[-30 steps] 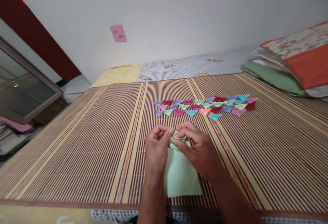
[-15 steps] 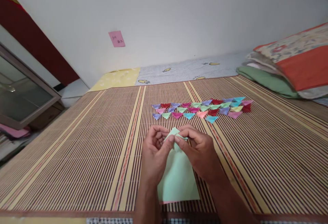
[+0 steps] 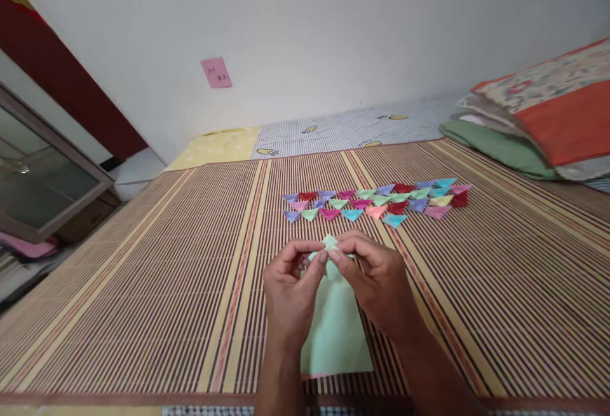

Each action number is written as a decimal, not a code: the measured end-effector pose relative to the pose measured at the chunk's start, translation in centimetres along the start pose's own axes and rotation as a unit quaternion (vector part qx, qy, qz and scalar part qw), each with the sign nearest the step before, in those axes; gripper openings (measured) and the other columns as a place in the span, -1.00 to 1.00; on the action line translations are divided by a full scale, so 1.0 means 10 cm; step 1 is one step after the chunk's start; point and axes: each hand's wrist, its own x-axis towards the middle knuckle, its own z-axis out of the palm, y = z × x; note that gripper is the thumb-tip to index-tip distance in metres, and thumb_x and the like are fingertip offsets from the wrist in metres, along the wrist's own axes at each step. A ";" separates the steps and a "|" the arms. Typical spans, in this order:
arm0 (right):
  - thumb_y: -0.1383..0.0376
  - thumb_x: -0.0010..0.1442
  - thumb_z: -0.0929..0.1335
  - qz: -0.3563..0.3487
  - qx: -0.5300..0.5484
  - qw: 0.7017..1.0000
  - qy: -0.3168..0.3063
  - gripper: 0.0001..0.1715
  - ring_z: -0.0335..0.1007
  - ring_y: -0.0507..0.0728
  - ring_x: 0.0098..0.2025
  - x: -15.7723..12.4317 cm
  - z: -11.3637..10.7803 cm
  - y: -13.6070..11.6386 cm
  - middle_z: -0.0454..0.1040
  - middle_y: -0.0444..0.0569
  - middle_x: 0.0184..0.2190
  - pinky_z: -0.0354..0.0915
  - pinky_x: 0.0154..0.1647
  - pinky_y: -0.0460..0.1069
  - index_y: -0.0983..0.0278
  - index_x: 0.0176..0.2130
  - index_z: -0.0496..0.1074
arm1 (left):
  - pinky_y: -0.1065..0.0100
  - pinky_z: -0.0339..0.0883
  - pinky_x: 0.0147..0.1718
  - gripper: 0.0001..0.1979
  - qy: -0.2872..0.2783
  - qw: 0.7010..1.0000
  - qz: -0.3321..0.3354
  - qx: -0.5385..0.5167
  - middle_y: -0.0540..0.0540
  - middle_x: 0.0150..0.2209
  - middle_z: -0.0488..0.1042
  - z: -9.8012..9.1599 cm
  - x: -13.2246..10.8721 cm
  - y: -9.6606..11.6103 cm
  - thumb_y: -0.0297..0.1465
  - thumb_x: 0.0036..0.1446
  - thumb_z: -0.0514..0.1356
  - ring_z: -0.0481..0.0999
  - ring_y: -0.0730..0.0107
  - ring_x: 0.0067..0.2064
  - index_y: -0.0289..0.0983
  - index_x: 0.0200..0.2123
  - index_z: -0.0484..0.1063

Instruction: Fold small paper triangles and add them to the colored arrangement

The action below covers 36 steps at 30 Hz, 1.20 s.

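Between my two hands is a small piece of light green paper (image 3: pixel 330 240), partly folded, its pointed top sticking up above the fingers. My left hand (image 3: pixel 294 282) pinches its left side between thumb and forefinger. On the right side, my right hand (image 3: pixel 374 279) grips it the same way, and both thumb tips meet near its middle. Below the hands a larger light green sheet (image 3: pixel 336 333) lies on the striped mat, with a thin pink edge showing under it. The lower part of the folded piece is partly hidden by the thumbs.
Several small folded paper triangles (image 3: pixel 352 214) in many colours lie in rows beyond my hands on the striped mat (image 3: pixel 166 289). Folded bedding (image 3: pixel 557 124) is stacked at the right. A pink note (image 3: pixel 216 73) is on the wall. A glass-fronted cabinet (image 3: pixel 42 168) stands at the left.
My left forefinger has come down onto the left side of the green piece, pressing it against the thumb. Both hands have shifted slightly to the right.
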 end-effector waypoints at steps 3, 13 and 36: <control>0.29 0.30 0.37 0.016 0.000 1.000 0.000 -0.81 0.48 0.12 -0.28 -0.02 0.00 0.03 0.51 -0.07 -0.37 0.38 -0.26 0.01 0.23 -0.38 0.46 | 0.37 0.36 -0.33 -0.94 -0.003 0.999 0.023 0.026 -0.08 -0.37 0.57 0.00 -0.01 -0.03 -0.37 0.11 0.38 0.49 0.35 -0.32 -0.23 -0.35 0.64; 0.24 0.27 0.41 0.042 -0.014 0.999 0.024 -0.89 0.46 0.06 -0.45 -0.07 -0.02 0.08 0.54 -0.13 -0.46 0.33 -0.44 -0.06 0.23 -0.30 0.49 | 0.43 0.37 -0.40 -0.90 0.040 0.999 0.014 0.008 -0.02 -0.47 0.56 0.04 -0.04 0.01 -0.36 0.10 0.40 0.48 0.43 -0.41 -0.24 -0.42 0.60; 0.28 0.32 0.38 0.016 -0.068 0.996 0.062 -0.86 0.45 0.03 -0.42 -0.10 0.03 0.03 0.50 -0.16 -0.44 0.33 -0.36 -0.05 0.24 -0.33 0.43 | 0.45 0.32 -0.47 -0.86 0.031 0.997 0.023 0.068 0.03 -0.51 0.50 0.02 -0.07 0.04 -0.33 0.13 0.38 0.43 0.47 -0.46 -0.26 -0.41 0.57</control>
